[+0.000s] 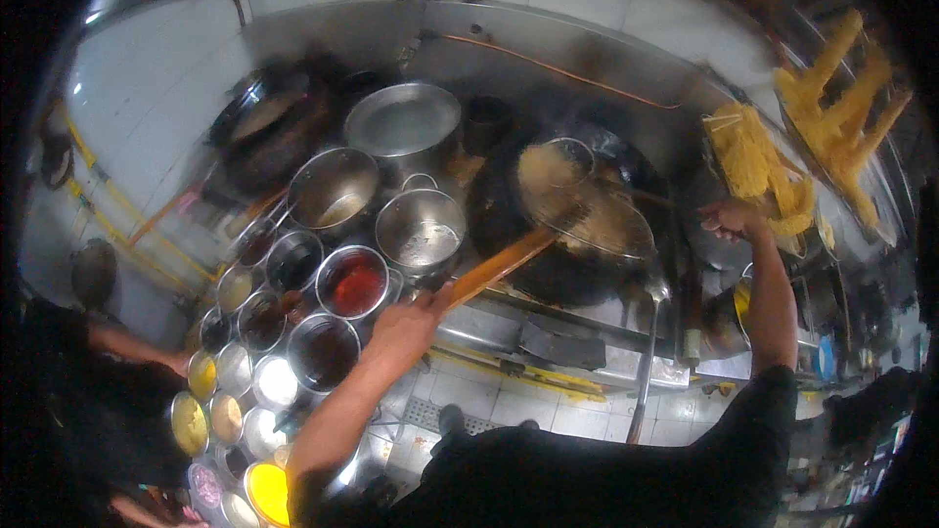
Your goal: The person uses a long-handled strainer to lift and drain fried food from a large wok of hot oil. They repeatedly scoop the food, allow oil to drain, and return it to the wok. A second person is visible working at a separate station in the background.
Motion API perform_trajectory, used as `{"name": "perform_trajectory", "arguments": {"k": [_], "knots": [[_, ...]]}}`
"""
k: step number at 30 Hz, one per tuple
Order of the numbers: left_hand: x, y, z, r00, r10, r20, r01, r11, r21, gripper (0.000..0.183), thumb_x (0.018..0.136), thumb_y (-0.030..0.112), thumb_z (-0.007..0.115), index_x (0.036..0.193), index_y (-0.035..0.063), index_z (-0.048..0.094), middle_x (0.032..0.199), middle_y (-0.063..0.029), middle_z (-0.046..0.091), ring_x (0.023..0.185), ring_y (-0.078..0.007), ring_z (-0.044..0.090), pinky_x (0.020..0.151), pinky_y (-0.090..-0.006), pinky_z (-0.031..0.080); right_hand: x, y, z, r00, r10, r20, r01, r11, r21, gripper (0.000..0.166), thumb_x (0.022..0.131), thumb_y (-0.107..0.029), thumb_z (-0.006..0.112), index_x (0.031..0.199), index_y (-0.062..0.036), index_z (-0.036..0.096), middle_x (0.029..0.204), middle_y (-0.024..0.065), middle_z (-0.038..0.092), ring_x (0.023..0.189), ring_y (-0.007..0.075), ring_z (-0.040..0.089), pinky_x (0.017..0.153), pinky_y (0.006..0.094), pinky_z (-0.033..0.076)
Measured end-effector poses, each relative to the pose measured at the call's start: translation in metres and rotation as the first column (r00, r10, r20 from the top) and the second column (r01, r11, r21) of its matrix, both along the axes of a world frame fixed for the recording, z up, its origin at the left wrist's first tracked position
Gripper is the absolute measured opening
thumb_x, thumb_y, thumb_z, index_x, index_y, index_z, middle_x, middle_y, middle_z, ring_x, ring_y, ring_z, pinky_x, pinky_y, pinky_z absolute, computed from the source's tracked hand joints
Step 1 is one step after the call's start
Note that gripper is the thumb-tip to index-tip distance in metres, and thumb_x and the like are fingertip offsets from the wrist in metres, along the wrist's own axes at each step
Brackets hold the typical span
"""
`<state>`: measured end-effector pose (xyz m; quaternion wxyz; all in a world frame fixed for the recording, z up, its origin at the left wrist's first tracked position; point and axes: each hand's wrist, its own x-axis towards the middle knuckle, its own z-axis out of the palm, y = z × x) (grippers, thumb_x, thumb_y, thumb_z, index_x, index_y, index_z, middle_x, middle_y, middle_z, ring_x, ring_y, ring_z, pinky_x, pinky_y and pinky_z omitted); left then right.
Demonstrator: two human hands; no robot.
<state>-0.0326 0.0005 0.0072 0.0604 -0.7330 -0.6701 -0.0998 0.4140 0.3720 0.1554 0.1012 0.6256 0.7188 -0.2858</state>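
Note:
My left hand is closed around the wooden handle of a large wire strainer, held over a dark wok on the range. Tan food lies in that strainer; blur hides what it is. My right hand, to the right of the wok, grips a thin dark handle. That handle runs toward a smaller round wire skimmer, which is over the wok beside more pale food.
Steel pots and a wide water-filled pan stand left of the wok. Sauce and seasoning containers crowd the left, near a co-worker's arm. Yellow noodles fill trays at right. A long-handled ladle leans at the range front.

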Motion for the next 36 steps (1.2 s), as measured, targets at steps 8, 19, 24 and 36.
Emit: {"name": "perform_trajectory", "arguments": {"k": [8, 19, 24, 36], "knots": [[-0.001, 0.002, -0.001, 0.999, 0.023, -0.049, -0.024, 0.999, -0.023, 0.057, 0.083, 0.01, 0.057, 0.139, 0.0077, 0.047, 0.092, -0.0148, 0.064, 0.067, -0.0282, 0.066, 0.056, -0.0381, 0.054, -0.009, -0.018, 0.033, 0.997, 0.077, -0.031, -0.076, 0.997, 0.028, 0.048, 0.087, -0.019, 0.065, 0.133, -0.0091, 0.056, 0.064, -0.0012, 0.051, 0.05, 0.01, 0.044, 0.045, 0.0291, 0.038], [-0.006, 0.005, 0.0, 1.0, -0.006, -0.016, 0.006, 1.0, 0.005, 0.056, 0.085, 0.012, 0.057, 0.14, 0.0104, 0.046, 0.1, -0.0173, 0.064, 0.07, -0.0321, 0.068, 0.056, -0.0416, 0.055, 0.03, -0.054, 0.061, 0.998, 0.041, -0.038, -0.033, 0.984, 0.174, 0.049, 0.084, -0.015, 0.066, 0.132, -0.0119, 0.057, 0.061, 0.0008, 0.055, 0.047, 0.011, 0.052, 0.041, 0.028, 0.043], [-0.008, 0.014, 0.012, 0.997, 0.066, -0.036, -0.07, 0.988, -0.136, 0.056, 0.085, 0.014, 0.058, 0.139, 0.0112, 0.046, 0.108, -0.0171, 0.064, 0.081, -0.0346, 0.068, 0.067, -0.0452, 0.054, 0.066, -0.068, 0.072, 0.999, -0.027, 0.028, 0.02, 0.969, 0.246, 0.045, 0.085, -0.019, 0.065, 0.13, -0.0137, 0.06, 0.063, 0.0025, 0.058, 0.046, 0.0121, 0.053, 0.039, 0.0294, 0.044], [-0.006, 0.046, 0.005, 0.936, 0.161, 0.312, -0.134, 0.985, -0.106, 0.048, 0.09, 0.024, 0.06, 0.136, 0.0114, 0.051, 0.104, -0.0203, 0.066, 0.093, -0.038, 0.065, 0.083, -0.0464, 0.05, 0.133, -0.116, 0.074, 0.882, -0.03, 0.47, -0.185, 0.896, 0.404, 0.052, 0.082, -0.026, 0.065, 0.131, -0.0113, 0.058, 0.131, 0.0206, 0.055, 0.127, 0.0341, 0.047, 0.11, 0.04, 0.035]]}}
